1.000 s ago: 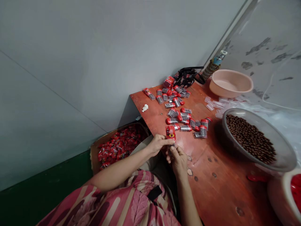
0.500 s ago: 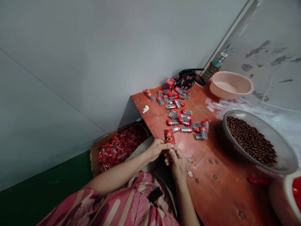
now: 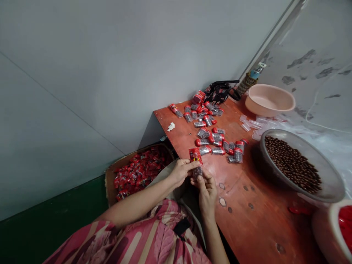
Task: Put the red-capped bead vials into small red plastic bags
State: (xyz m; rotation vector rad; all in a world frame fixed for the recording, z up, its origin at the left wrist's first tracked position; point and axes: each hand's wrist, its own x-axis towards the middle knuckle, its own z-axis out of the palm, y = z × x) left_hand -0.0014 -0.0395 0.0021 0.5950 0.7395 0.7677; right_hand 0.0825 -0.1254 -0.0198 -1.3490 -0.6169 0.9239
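Note:
Both hands meet at the near table edge around a small clear tube (image 3: 197,173) of dark brown balls, with a red printed wrapper (image 3: 194,153) at its upper end. The fingers of my left hand (image 3: 181,172) pinch the wrapper and tube from the left, the thumb lying across where they join. Lower down, my right hand (image 3: 208,191) grips the tube's bottom part, thumb in front; its other fingers are partly hidden. Just beyond lie several filled tubes with red caps (image 3: 204,150). One tube with a red wrapper (image 3: 176,110) lies at the far left corner.
An open carton (image 3: 110,183) of red wrappers stands below the table's left edge. On the red table (image 3: 255,227) are a grey basin (image 3: 334,183) of brown balls, a pink basin (image 3: 271,110), empty clear tubes (image 3: 257,124), a tub (image 3: 327,227) of red pieces and a dark flowered bag (image 3: 217,91).
More of the ball-filled tube now shows between the hands, below the red wrapper. My left thumb has moved up slightly, and my right hand has shifted a little down and left.

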